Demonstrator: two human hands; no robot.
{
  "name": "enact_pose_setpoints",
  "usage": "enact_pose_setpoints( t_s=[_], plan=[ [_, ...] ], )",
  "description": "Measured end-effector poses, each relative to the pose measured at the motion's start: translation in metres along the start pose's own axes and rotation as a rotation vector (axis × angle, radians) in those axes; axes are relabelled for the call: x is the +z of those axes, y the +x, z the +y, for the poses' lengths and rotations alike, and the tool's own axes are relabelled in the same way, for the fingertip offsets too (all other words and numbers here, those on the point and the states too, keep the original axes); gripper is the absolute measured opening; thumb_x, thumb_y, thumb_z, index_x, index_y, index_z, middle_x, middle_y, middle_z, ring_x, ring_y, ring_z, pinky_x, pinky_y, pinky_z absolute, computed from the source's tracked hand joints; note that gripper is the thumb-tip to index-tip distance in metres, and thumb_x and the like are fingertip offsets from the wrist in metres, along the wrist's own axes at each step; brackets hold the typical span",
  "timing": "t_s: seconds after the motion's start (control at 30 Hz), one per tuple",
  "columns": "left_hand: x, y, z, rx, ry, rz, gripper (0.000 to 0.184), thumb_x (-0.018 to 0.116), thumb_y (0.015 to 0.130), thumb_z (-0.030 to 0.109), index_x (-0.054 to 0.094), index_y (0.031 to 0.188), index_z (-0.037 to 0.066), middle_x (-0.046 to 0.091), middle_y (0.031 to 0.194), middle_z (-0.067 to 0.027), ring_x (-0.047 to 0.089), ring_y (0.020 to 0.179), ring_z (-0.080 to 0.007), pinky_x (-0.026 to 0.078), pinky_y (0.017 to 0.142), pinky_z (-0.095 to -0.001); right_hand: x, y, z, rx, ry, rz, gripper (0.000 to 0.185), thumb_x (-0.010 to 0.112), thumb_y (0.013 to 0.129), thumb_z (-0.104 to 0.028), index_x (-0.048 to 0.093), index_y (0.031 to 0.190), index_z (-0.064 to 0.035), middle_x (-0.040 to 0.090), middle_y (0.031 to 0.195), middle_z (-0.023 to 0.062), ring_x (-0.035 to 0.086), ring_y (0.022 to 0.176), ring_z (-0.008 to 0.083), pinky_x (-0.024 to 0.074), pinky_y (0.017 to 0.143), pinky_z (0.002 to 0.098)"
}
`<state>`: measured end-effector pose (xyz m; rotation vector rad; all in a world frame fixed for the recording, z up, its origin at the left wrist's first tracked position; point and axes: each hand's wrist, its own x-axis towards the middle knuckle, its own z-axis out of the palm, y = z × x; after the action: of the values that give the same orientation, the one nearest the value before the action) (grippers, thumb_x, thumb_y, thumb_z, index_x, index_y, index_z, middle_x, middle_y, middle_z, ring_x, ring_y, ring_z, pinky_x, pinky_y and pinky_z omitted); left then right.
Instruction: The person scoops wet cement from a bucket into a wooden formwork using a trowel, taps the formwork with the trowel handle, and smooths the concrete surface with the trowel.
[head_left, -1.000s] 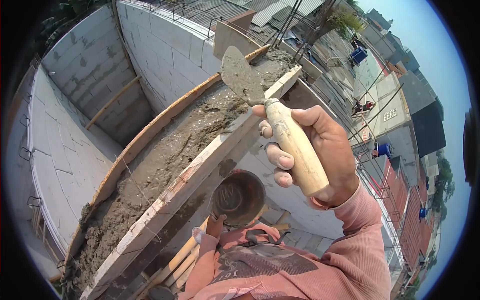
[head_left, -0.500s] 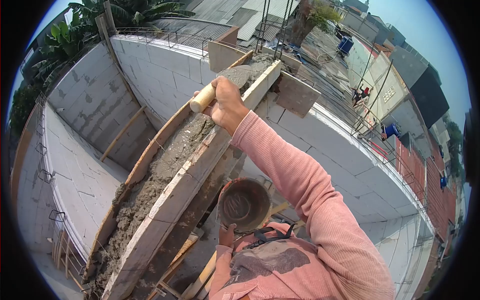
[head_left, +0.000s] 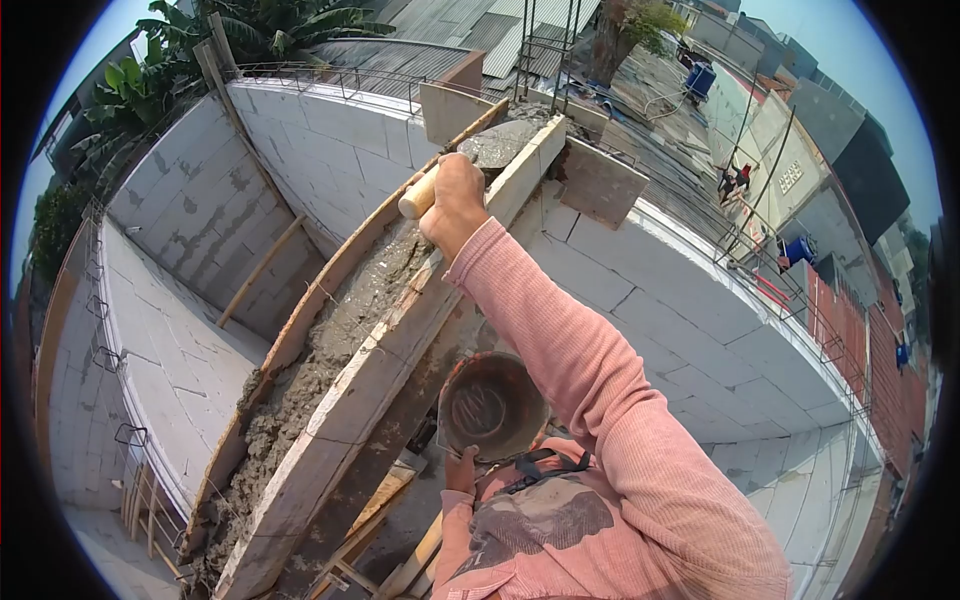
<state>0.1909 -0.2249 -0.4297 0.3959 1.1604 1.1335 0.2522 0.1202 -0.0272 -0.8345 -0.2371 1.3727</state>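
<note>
My right hand (head_left: 457, 202) is closed round the wooden handle of a trowel (head_left: 503, 142). Its metal blade lies on the wet concrete (head_left: 365, 290) near the far end of a long trough of boards. Below, close to my body, my left hand (head_left: 461, 470) grips the rim of a dark bucket (head_left: 490, 405). The bucket tilts so that its inside shows, with streaks of grey residue at the bottom. My right forearm passes over the near form board (head_left: 400, 340).
White block walls (head_left: 310, 130) stand on both sides, with steel rebar (head_left: 548, 50) rising beyond the trough's far end. An upright board (head_left: 604, 182) juts out at the right. Timber poles (head_left: 400, 570) lie below, and corrugated roofs (head_left: 480, 45) spread behind.
The trowel has shifted slightly up and forward along the concrete, and more of its blade shows. My left hand keeps hold of the bucket. The whole view has shifted a little.
</note>
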Motion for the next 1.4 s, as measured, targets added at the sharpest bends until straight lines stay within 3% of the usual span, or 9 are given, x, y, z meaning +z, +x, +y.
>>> enact_pose_setpoints(
  t_s=[0.1,0.17,0.37,0.47,0.57,0.67,0.93,1.2,1.4],
  plan=[
    [0.014,-0.012,0.017,-0.007,-0.077,0.002,0.055,0.057,0.085,0.001,0.046,0.139,0.002,0.062,0.122,-0.0142,0.072,0.094,-0.0258,0.067,0.076,-0.0346,0.002,0.039,-0.014,-0.028,0.044,0.121,0.026,0.041,0.09,-0.008,0.044,0.115,0.0,0.051,0.1,0.0153,0.058,0.081,0.0257,0.0529,0.067,0.044],
    [0.012,-0.012,0.012,-0.043,-0.078,0.031,0.056,0.061,0.084,0.002,0.049,0.138,-0.001,0.062,0.126,-0.0132,0.065,0.107,-0.0244,0.055,0.091,-0.0345,0.001,0.056,-0.023,-0.043,0.05,0.179,0.027,0.04,0.091,-0.008,0.045,0.116,0.0014,0.053,0.106,0.0178,0.06,0.08,0.0273,0.0539,0.063,0.0464],
    [0.01,-0.004,0.007,-0.063,-0.077,0.035,0.056,0.064,0.084,0.002,0.051,0.139,-0.003,0.062,0.129,-0.0134,0.061,0.113,-0.0235,0.049,0.099,-0.0343,-0.037,0.208,0.009,-0.284,-0.372,0.128,0.033,0.039,0.093,-0.008,0.046,0.121,0.008,0.059,0.112,0.0214,0.065,0.093,0.0324,0.0571,0.079,0.0533],
    [0.02,-0.013,0.021,-0.076,-0.111,0.045,0.056,0.064,0.084,0.002,0.051,0.139,-0.003,0.063,0.129,-0.0131,0.061,0.113,-0.0234,0.048,0.099,-0.034,-0.03,0.195,0.017,-0.182,-0.152,0.183,0.034,0.041,0.094,-0.01,0.047,0.123,0.0069,0.06,0.118,0.021,0.067,0.099,0.0326,0.0567,0.085,0.0537],
    [0.012,-0.012,0.02,-0.08,-0.108,0.057,0.056,0.064,0.084,0.002,0.051,0.138,-0.003,0.063,0.128,-0.0125,0.061,0.112,-0.0232,0.048,0.099,-0.0341,0.006,0.06,-0.008,-0.077,0.143,0.186,0.034,0.043,0.094,-0.015,0.047,0.122,0.0049,0.059,0.113,0.0193,0.065,0.096,0.0311,0.0557,0.086,0.0531],
    [0.001,-0.016,0.017,-0.064,-0.082,0.099,0.054,0.064,0.084,0.003,0.053,0.136,-0.003,0.064,0.127,-0.0119,0.061,0.111,-0.0229,0.048,0.098,-0.0345,0.02,0.023,0.005,-0.068,0.187,0.346,0.032,0.036,0.095,-0.015,0.054,0.108,0.0083,0.061,0.112,0.0221,0.067,0.089,0.032,0.0578,0.074,0.0477],
    [-0.027,-0.046,0.037,-0.041,-0.103,0.083,0.051,0.064,0.085,0.005,0.053,0.134,0.0,0.064,0.122,-0.0121,0.064,0.105,-0.0218,0.055,0.087,-0.034,0.023,-0.048,0.022,0.009,0.296,0.301,0.025,0.041,0.088,-0.011,0.054,0.101,0.0061,0.059,0.101,0.0181,0.065,0.087,0.0289,0.0549,0.081,0.0475],
    [-0.045,-0.073,0.055,0.058,0.051,0.113,0.05,0.066,0.084,0.011,0.054,0.131,0.0,0.064,0.112,-0.0115,0.069,0.09,-0.0224,0.064,0.068,-0.0335,0.026,-0.097,0.051,0.084,0.269,0.177,0.032,0.043,0.091,-0.013,0.046,0.117,0.005,0.052,0.116,0.0178,0.06,0.101,0.0292,0.0513,0.091,0.0482],
    [-0.063,-0.073,0.047,-0.057,0.014,0.097,0.059,0.06,0.085,0.003,0.048,0.143,0.006,0.061,0.126,-0.0105,0.067,0.102,-0.0211,0.064,0.079,-0.0328,0.03,-0.134,0.055,0.325,0.412,-0.05,0.045,0.044,0.101,-0.008,0.027,0.142,-0.002,0.045,0.128,0.0197,0.054,0.119,0.0321,0.0405,0.108,0.0622]
  ],
)
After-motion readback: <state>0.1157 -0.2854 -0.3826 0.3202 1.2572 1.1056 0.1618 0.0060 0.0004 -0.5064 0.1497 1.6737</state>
